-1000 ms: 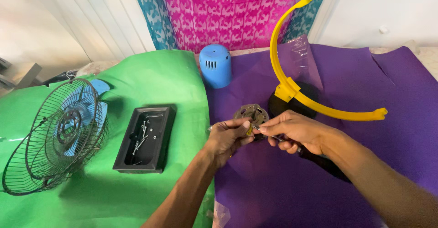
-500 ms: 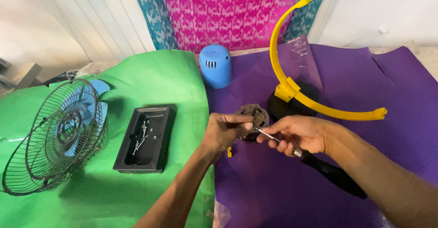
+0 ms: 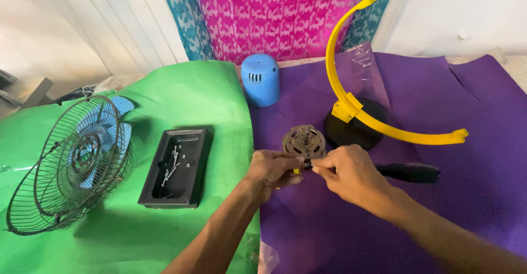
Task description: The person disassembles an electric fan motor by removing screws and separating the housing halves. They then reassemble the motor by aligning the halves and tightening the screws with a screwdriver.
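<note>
Far left, on the green cloth (image 3: 181,241): a black wire fan cage (image 3: 71,164) with blue blades inside, tipped up on its edge. Just beside it, a black tray (image 3: 178,167) with a few loose screws in it.

Further back, near the middle: a blue motor cover (image 3: 259,79), standing alone where the green cloth meets the purple sheet (image 3: 466,120).

Then the left hand (image 3: 274,170), fingers curled shut on the near edge of the round metal fan motor (image 3: 303,141). Motor resting on the purple sheet, flat face up, shaft pointing up.

Right beside it, touching the motor too, the right hand (image 3: 348,175), fingers pinched shut on the thin end of a screwdriver (image 3: 409,172), black handle sticking out to the right. Tip hidden between the two hands.

Behind, a round black base (image 3: 357,134) with a yellow curved bracket (image 3: 351,106) on it.

Looks like work on a small screw at the motor's near edge. Calls for a firm hold on the motor and the tip sitting straight in the screw.
</note>
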